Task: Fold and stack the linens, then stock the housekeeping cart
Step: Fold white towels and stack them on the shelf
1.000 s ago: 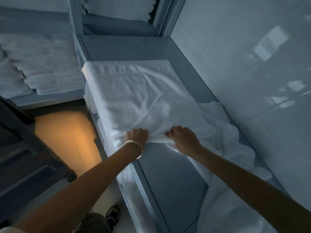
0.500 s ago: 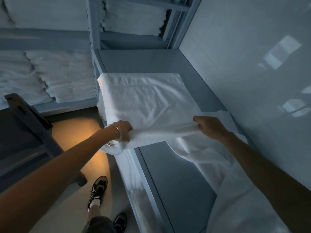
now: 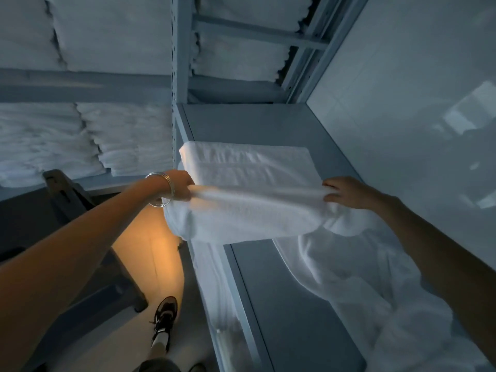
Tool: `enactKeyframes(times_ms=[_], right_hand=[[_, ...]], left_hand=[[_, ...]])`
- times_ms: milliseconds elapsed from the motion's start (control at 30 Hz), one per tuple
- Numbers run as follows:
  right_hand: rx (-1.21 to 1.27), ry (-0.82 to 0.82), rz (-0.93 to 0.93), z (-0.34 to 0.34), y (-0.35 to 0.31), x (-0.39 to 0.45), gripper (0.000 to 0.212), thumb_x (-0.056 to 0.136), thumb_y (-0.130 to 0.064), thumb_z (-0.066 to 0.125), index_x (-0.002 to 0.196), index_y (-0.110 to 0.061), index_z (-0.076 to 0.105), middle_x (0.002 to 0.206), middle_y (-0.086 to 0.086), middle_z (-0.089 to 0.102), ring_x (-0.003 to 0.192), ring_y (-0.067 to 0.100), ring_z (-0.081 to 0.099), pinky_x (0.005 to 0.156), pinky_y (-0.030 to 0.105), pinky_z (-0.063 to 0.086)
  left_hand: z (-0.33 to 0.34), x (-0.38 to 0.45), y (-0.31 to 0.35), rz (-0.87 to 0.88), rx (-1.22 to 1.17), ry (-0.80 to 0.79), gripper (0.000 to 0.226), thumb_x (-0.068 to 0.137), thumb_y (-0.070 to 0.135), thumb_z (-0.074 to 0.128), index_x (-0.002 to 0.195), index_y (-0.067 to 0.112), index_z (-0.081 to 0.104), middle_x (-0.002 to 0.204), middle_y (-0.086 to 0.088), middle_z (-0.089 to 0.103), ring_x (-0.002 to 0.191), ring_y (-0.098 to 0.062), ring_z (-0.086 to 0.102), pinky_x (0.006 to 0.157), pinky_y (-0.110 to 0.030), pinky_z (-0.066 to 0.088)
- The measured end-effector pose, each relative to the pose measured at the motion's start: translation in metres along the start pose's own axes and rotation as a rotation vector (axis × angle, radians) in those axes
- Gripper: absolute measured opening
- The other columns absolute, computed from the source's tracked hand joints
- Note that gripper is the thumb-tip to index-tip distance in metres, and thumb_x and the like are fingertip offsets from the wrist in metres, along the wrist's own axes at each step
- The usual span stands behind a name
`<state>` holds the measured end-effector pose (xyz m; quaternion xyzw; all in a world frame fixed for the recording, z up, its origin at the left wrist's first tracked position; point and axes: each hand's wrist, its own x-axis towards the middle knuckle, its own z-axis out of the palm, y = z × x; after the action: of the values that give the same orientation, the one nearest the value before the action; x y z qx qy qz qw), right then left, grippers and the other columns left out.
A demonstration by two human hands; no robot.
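A white towel (image 3: 249, 194) lies across the grey metal shelf (image 3: 268, 122), its near half lifted and folding back over itself. My left hand (image 3: 179, 185), with bangles on the wrist, grips the towel's near left corner. My right hand (image 3: 346, 193) grips the near right corner. The raised edge stretches taut between both hands above the shelf's front rail. A loose heap of white linen (image 3: 375, 285) lies on the shelf under my right forearm.
Stacks of folded white towels (image 3: 88, 140) fill the shelves at left and above. A white tiled wall (image 3: 416, 116) closes the right side. A dark cart (image 3: 80, 224) stands at lower left on the lit floor, near my shoe (image 3: 165, 318).
Both hands moved apart from the towel's near middle to its near corners and lifted that edge off the shelf. The view has tilted upward.
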<state>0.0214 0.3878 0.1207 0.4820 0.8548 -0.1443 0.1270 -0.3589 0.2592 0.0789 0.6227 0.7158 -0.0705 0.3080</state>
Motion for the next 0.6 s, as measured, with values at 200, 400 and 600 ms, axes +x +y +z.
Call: enactKeyframes(times_ms=[200, 400, 600], right_hand=[[-0.155, -0.198, 0.222, -0.026, 0.016, 0.050, 0.039, 0.090, -0.029, 0.062, 0.123, -0.010, 0.054, 0.120, 0.010, 0.058, 0.109, 0.025, 0.056, 0.084, 0.032, 0.043], [-0.186, -0.235, 0.395, -0.046, 0.040, 0.093, 0.042, 0.096, -0.028, 0.051, 0.134, -0.011, 0.048, 0.136, 0.011, 0.049, 0.120, 0.027, 0.049, 0.101, 0.038, 0.040], [-0.309, -0.113, 0.514, -0.056, 0.040, 0.141, 0.025, 0.097, -0.019, 0.044, 0.116, -0.012, 0.057, 0.120, 0.012, 0.056, 0.106, 0.029, 0.057, 0.083, 0.032, 0.042]], left_hand=[[-0.031, 0.038, -0.023, -0.033, -0.394, 0.081, 0.025, 0.064, 0.033, 0.049, 0.065, 0.010, 0.057, 0.070, -0.007, 0.053, 0.076, -0.024, 0.048, 0.056, -0.023, 0.034], [-0.037, 0.084, -0.059, -0.179, -0.872, 0.027, 0.019, 0.086, 0.007, 0.058, 0.067, 0.007, 0.062, 0.072, -0.008, 0.055, 0.065, -0.021, 0.055, 0.067, -0.035, 0.054], [-0.049, 0.131, -0.073, -0.200, -0.953, 0.130, 0.012, 0.082, 0.005, 0.059, 0.070, 0.003, 0.058, 0.068, -0.011, 0.054, 0.060, -0.022, 0.052, 0.060, -0.028, 0.053]])
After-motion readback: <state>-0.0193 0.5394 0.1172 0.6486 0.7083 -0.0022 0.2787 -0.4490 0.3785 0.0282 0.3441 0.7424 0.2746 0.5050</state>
